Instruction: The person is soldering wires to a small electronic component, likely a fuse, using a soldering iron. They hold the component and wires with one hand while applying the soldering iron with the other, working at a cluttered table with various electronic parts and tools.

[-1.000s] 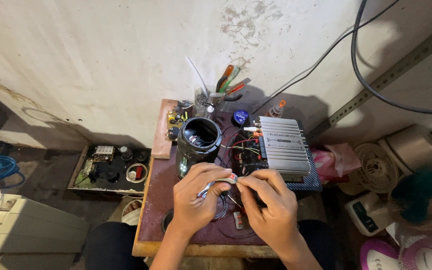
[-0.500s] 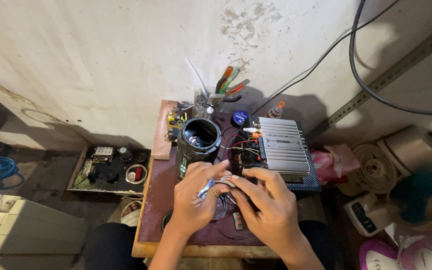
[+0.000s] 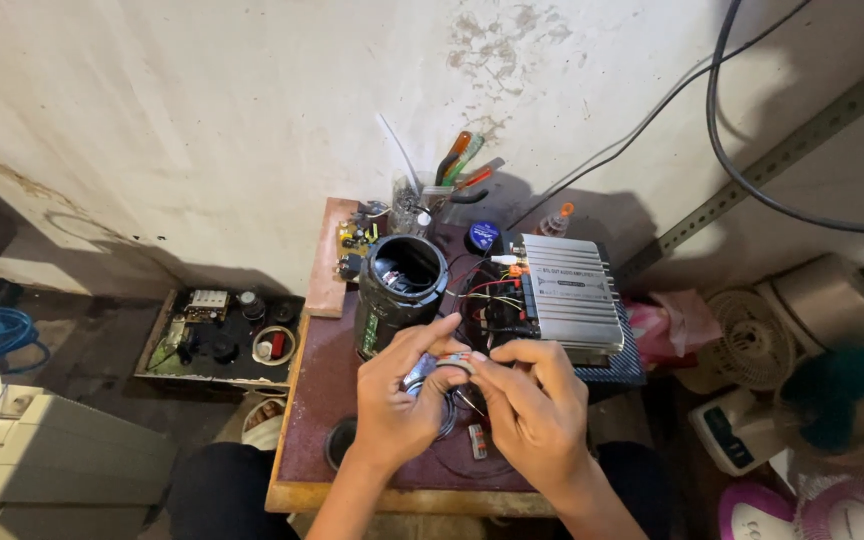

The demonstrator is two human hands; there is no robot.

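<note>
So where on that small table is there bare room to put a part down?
Bare tabletop lies left of the left hand, below the black cylinder. The back, around the silver amplifier and tool cup, is crowded.

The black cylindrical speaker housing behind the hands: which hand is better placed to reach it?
Left, probably. The left hand sits directly below the black cylindrical speaker housing, its fingers almost at the base. The right hand is further right, nearer the silver amplifier. Both hands pinch a small part with wires.
</note>
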